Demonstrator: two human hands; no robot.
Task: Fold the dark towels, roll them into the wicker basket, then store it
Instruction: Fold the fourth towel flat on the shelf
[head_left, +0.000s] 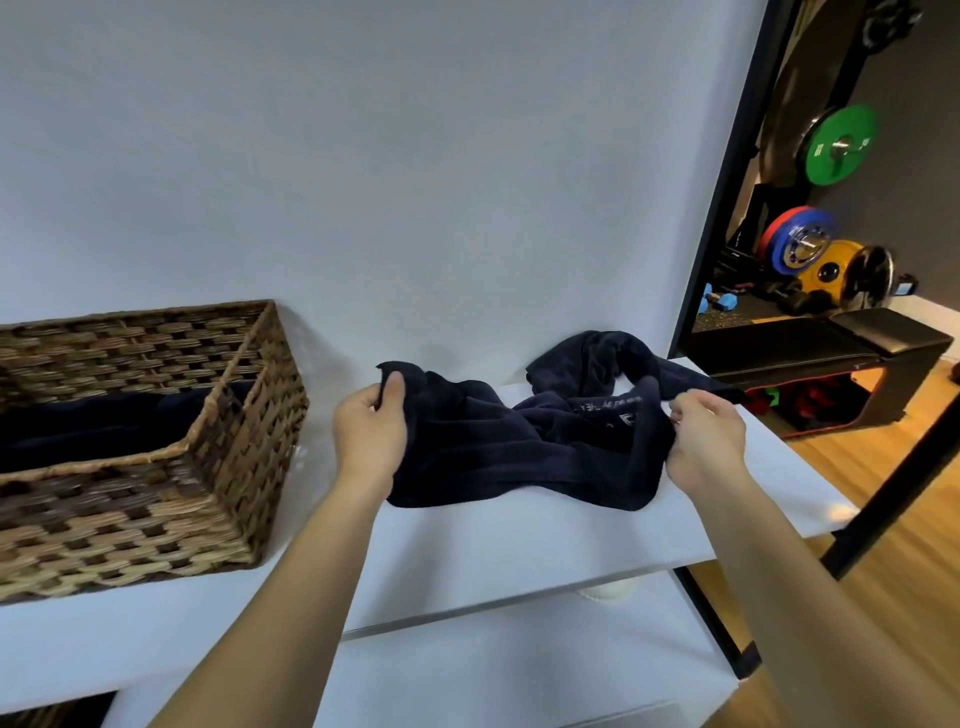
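Only one piece of writing in view: a line of small pale lettering on the dark towel (519, 441), printed on a fold near the right hand (706, 441), with a small boxed mark just below it. Ran upside down to the camera and too small and blurred to be read. Pale markings also on the green weight plate (839, 150), equally illegible. No other labels, brands or numbers legible anywhere.

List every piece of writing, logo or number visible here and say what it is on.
Dark towel: pale printed lettering and a small logo near the right hand, too small and creased to read.
Green weight plate: white markings, too blurred to read.
Wicker basket: no text visible.
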